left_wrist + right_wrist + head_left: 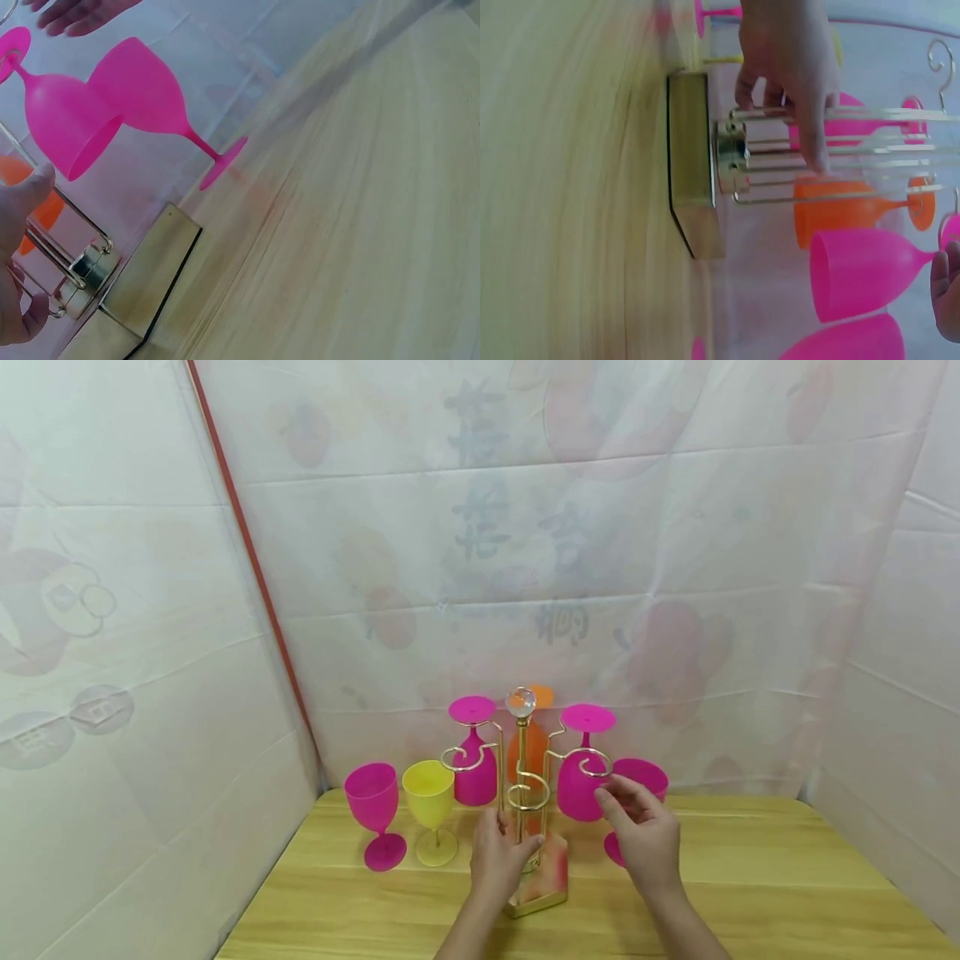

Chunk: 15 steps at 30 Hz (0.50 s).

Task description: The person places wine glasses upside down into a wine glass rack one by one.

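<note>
A gold metal goblet rack (522, 802) with a clear ball on top stands on the table, its wire hooks bearing upside-down goblets. My left hand (497, 860) grips its rods low down, thumb across the front, as the right wrist view (795, 82) also shows. On the right hook hangs a pink goblet (581, 785), foot up. Beside its bowl is my right hand (645, 835), fingers extended and apart from the goblet in the left wrist view (82, 15). Another pink goblet (474, 768) hangs on the left, and an orange goblet (529, 743) hangs behind the centre post.
Upright on the wooden table (750, 877) at the left are a pink goblet (372, 797) and a yellow goblet (430, 797). A further upright pink goblet (647, 772) stands behind my right hand. A pale printed curtain (465, 568) closes off the back.
</note>
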Each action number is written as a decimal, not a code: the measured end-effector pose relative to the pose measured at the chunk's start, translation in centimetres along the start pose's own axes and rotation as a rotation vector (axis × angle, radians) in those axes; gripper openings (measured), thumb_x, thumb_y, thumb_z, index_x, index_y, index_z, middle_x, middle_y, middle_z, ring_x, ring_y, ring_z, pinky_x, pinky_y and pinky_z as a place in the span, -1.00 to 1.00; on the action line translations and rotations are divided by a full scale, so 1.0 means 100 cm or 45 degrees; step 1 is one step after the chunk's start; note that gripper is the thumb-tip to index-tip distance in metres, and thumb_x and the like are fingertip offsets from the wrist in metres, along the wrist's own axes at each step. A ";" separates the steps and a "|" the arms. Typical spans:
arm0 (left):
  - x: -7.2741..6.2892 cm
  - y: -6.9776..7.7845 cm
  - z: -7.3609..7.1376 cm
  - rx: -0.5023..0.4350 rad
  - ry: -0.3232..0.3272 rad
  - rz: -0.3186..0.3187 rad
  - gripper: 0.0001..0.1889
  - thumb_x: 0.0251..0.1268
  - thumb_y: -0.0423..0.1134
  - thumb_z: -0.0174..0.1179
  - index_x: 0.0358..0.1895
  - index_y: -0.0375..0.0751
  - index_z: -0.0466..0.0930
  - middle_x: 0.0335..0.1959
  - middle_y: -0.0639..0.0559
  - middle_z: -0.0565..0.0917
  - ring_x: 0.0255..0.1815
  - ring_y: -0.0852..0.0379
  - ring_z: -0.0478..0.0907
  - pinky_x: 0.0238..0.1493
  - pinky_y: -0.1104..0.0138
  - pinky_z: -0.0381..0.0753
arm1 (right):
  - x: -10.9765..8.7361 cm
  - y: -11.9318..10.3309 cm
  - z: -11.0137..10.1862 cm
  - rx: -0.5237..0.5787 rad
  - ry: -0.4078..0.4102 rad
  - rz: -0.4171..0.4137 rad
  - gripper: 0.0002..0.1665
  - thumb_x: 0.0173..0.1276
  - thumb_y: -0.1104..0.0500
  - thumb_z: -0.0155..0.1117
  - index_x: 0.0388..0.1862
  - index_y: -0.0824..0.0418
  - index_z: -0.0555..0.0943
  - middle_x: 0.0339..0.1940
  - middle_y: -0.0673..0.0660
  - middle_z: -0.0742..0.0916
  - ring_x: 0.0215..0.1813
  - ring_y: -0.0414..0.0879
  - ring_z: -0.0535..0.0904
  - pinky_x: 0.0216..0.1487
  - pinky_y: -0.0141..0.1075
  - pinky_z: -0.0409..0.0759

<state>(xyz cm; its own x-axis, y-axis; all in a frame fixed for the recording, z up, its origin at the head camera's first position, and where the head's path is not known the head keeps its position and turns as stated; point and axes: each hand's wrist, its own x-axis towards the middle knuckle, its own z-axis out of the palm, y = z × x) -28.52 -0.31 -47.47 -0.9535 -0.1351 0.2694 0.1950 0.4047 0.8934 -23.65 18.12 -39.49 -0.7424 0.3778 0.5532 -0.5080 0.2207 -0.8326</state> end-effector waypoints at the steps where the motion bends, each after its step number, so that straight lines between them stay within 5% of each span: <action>1: 0.000 0.001 0.001 0.017 0.007 -0.005 -0.38 -0.15 0.05 0.57 -0.26 -0.13 0.30 -0.32 -0.02 0.42 -0.34 0.17 0.29 -0.46 0.35 0.29 | -0.001 0.001 0.003 0.000 -0.024 -0.014 -0.74 0.26 0.27 0.41 -0.06 0.25 0.70 -0.27 -0.02 0.75 -0.32 -0.21 0.65 -0.29 -0.47 0.66; 8: -0.001 0.004 0.007 0.108 0.082 -0.064 -0.39 -0.18 0.13 0.56 -0.30 -0.04 0.30 -0.41 0.08 0.39 -0.43 0.18 0.30 -0.50 0.36 0.30 | -0.005 0.008 0.025 -0.014 -0.239 -0.005 -0.65 0.28 0.21 0.41 0.03 0.25 0.67 -0.14 0.17 0.75 -0.14 -0.22 0.68 -0.15 -0.45 0.67; 15: 0.000 0.005 0.012 0.177 0.128 -0.070 -0.35 -0.22 0.27 0.51 -0.32 -0.07 0.32 -0.48 0.11 0.35 -0.49 0.18 0.28 -0.55 0.34 0.26 | -0.006 0.012 0.040 -0.144 -0.294 0.027 -0.60 0.29 0.12 0.41 0.11 0.14 0.66 -0.11 0.08 0.77 -0.10 -0.23 0.68 -0.09 -0.43 0.67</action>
<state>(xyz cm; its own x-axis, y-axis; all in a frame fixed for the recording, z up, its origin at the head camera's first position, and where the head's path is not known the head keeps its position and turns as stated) -28.66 0.93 -47.46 -0.9328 -0.2470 0.2625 0.1032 0.5148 0.8511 -25.62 14.58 -40.72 -0.8390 0.1708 0.5166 -0.4490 0.3190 -0.8347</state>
